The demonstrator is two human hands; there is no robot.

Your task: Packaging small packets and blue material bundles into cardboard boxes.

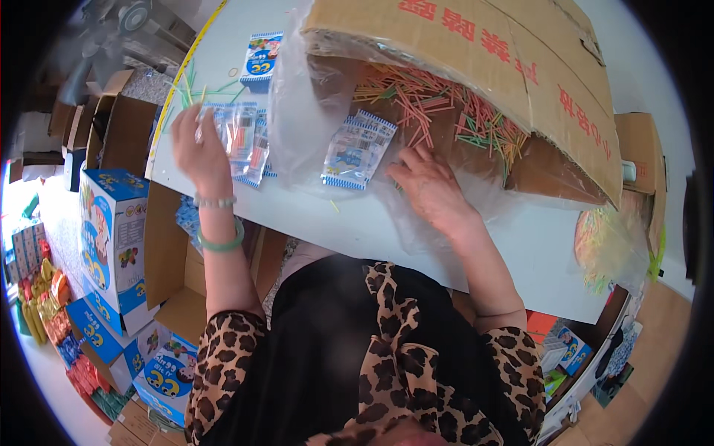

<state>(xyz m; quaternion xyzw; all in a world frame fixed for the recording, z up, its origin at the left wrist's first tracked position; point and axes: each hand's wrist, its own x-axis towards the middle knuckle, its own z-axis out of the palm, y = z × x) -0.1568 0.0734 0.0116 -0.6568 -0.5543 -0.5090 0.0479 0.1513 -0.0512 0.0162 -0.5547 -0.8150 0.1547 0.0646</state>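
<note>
My left hand [202, 152] is at the left of the table, its fingertips bent around the edge of a clear packet with blue trim [242, 141]. Pink sticks show through that packet, which overlaps others. My right hand [433, 189] rests by the carton's opening with bent fingers apart. Close to its fingertips lies another blue-and-white packet [358, 151], apparently on clear plastic. Nothing shows between the right fingers, though their undersides are hidden. Many thin pink and green sticks [424, 100] lie inside the tipped cardboard carton [468, 37].
A blue-and-white packet [262, 56] lies at the table's far left, near loose green sticks [216, 95]. Clear plastic sheeting [297, 111] spills from the carton. A bag of coloured sticks [610, 241] sits at the right. Blue printed boxes [111, 238] stand on the left.
</note>
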